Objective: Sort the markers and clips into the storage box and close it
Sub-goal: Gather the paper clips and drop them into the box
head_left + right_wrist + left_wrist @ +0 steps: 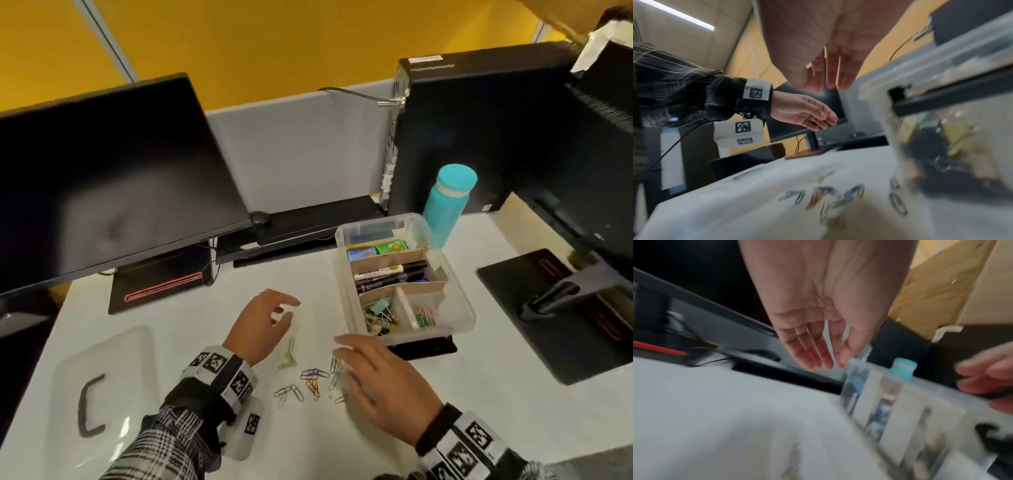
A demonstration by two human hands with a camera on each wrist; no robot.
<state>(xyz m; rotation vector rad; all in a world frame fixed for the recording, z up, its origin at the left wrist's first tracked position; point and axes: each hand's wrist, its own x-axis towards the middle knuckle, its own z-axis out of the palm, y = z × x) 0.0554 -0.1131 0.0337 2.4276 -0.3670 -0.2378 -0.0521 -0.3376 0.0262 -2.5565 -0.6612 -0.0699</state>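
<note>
Currently both hands hold nothing. Right hand (380, 380) hovers low over the surface (191, 308), fingers (346, 346) spread and nearly straight. Loose paper clips (313, 378) lie scattered just under and to the left of those fingertips, flat on the surface, long axes pointing every which way. Left hand (263, 322) sits just beyond the scatter, fingers loosely curved with thumb apart; one green clip (289, 356) lies just beside its heel. Right hand looks the nearer to the main pile.

Storage box (346, 294) stands open just past the right fingertips; markers (390, 274) lie crosswise in its middle compartment, clips already fill the two near ones. Clear lid (102, 387) lies well off to the left of the left wrist, handle up.

Judgement: markers done, clip pickup in hand, closing not yet begun.
</note>
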